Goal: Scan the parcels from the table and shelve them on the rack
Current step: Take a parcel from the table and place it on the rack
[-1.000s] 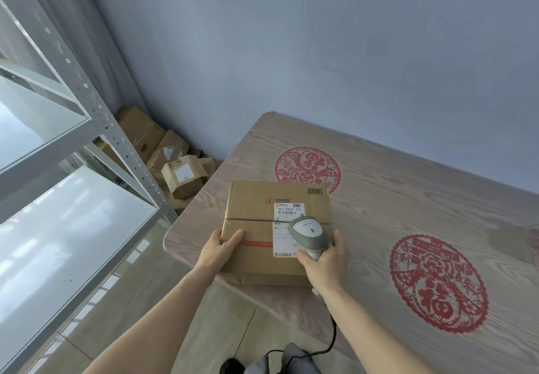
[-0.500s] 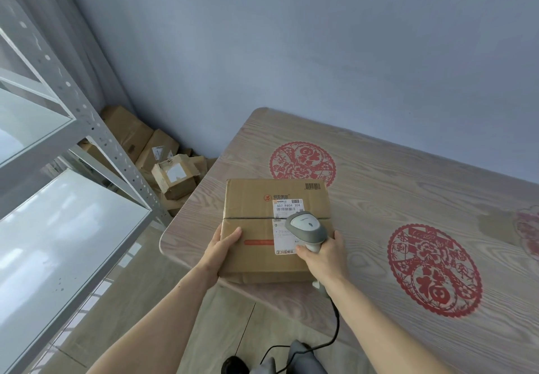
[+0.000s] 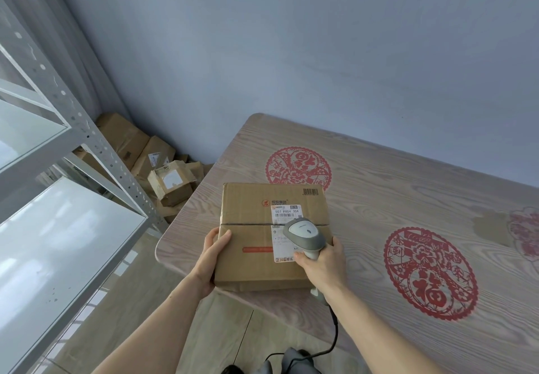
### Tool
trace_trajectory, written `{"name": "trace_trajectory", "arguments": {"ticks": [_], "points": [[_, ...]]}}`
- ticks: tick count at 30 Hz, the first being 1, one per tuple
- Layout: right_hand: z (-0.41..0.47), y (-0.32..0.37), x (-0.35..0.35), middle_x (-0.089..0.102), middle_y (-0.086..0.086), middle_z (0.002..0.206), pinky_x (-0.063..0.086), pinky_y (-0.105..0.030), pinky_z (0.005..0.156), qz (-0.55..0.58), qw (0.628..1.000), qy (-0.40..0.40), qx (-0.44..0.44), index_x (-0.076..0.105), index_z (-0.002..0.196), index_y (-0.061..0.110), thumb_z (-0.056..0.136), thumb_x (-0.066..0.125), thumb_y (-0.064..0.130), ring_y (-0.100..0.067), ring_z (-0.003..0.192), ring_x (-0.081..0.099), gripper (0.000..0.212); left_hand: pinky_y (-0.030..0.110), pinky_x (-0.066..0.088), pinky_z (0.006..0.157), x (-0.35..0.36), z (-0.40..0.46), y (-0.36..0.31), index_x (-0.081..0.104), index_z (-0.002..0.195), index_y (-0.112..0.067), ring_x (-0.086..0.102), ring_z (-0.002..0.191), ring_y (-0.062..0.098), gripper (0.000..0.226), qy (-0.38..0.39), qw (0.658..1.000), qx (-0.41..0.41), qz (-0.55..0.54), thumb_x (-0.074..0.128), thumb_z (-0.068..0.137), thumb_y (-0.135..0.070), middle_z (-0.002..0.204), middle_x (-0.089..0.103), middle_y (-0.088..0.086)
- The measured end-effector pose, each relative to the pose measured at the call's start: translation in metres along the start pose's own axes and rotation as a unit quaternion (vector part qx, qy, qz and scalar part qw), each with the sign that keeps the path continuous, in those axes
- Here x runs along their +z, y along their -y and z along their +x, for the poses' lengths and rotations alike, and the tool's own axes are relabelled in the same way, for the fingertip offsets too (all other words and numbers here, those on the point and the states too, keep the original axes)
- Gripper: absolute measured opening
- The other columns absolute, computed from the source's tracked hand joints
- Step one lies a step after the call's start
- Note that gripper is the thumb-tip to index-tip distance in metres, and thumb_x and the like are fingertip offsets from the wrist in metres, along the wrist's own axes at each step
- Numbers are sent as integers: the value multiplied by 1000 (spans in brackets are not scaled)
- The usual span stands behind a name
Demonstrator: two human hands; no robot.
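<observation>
the right hand [image 3: 322,265] still grips the scanner [image 3: 304,235] over the label [image 3: 284,232]; the left hand [image 3: 211,260] keeps clasping the parcel [image 3: 250,239] on the table [image 3: 408,198]. little has moved; probably mid-scan, 0 shelved on the rack [image 3: 87,140].

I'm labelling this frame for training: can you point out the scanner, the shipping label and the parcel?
scanner [image 3: 304,231], head view, on the pale top of its head.
shipping label [image 3: 286,212], head view, on the printed number row.
parcel [image 3: 248,245], head view, on the bare cardboard top.

Parcel [image 3: 256,236] on table [image 3: 408,198] corner; rack [image 3: 73,198] left.
</observation>
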State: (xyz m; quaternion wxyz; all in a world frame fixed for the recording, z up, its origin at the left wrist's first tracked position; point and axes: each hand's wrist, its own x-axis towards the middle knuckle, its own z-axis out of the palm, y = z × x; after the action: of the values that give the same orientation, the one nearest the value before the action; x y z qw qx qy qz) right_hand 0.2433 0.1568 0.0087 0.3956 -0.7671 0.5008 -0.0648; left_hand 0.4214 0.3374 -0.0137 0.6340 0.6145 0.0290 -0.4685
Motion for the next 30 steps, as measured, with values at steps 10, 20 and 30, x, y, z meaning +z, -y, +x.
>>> {"name": "trace_trajectory", "arguments": {"ticks": [10,20,30], "points": [[-1,3,-2,45,-12,136,44,-45,104,-1,1000,0,4,74,102,19,72,79,43,-29,121,51,39,50,54,98,2,4,-3,34,143,-34,62,116,28,109,-3,1000,11,-1,85,50,-60,133,55,7],[-13,7,-10,49,-11,133,48,-51,104,100,995,-10,21,62,87,37,57,72,54,-30,129,50,36,59,52,98,4,6,-4,56,135,-28,63,118,40,79,57,997,39,-44,84,62,-42,130,66,16],[-37,43,-34,69,3,60,50,-27,54,182,982,-39,-14,68,79,12,83,76,27,-9,56,68,18,62,52,96,20,5,-18,54,138,-32,61,120,39,74,43,988,133,-65,78,69,-37,132,65,13]]}}
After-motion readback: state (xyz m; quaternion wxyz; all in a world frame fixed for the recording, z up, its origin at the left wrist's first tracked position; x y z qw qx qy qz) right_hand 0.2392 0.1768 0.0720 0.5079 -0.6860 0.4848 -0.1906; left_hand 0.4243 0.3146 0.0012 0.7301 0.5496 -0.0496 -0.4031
